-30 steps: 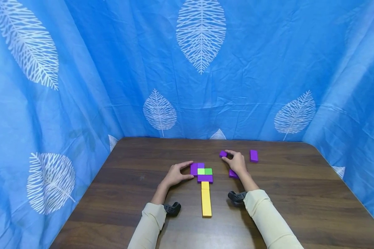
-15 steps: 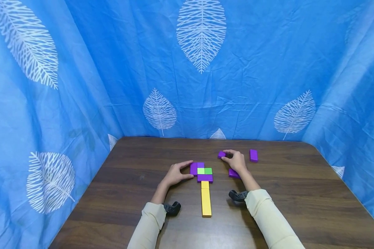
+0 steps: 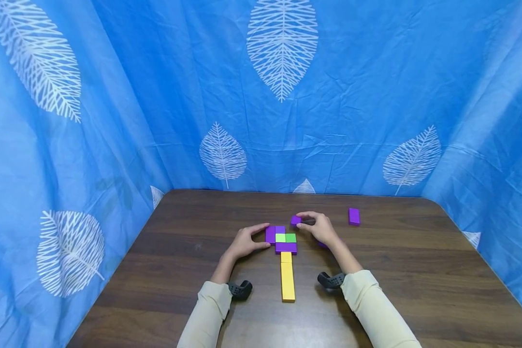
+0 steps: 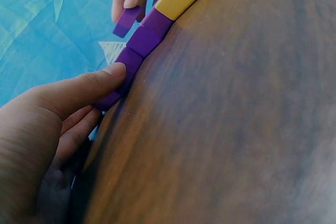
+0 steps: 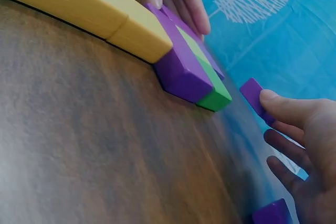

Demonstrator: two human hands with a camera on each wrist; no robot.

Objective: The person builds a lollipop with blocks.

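On the table lies a flat pattern of blocks. My left hand [image 3: 245,241] spans the purple block [image 3: 270,235] at its left end, thumb on the near end and a finger at the far end. Between thumb and fingers my right hand [image 3: 322,229] pinches a small purple block [image 5: 254,96], raised off the table just beyond the pattern's far right corner. A light green block [image 3: 280,238] and a green block [image 3: 290,238] sit side by side behind a purple crosswise block [image 3: 285,248]. Yellow blocks [image 3: 288,282] run from it toward me in a line.
One loose purple block [image 3: 354,216] lies at the far right of the brown table [image 3: 417,261]. Another purple block [image 3: 322,245] is mostly hidden by my right wrist. A blue leaf-patterned curtain [image 3: 348,96] hangs around the table's back and sides.
My right hand has carried the small purple block to the left, closer to the pattern. The left hand stays in place on its purple block.
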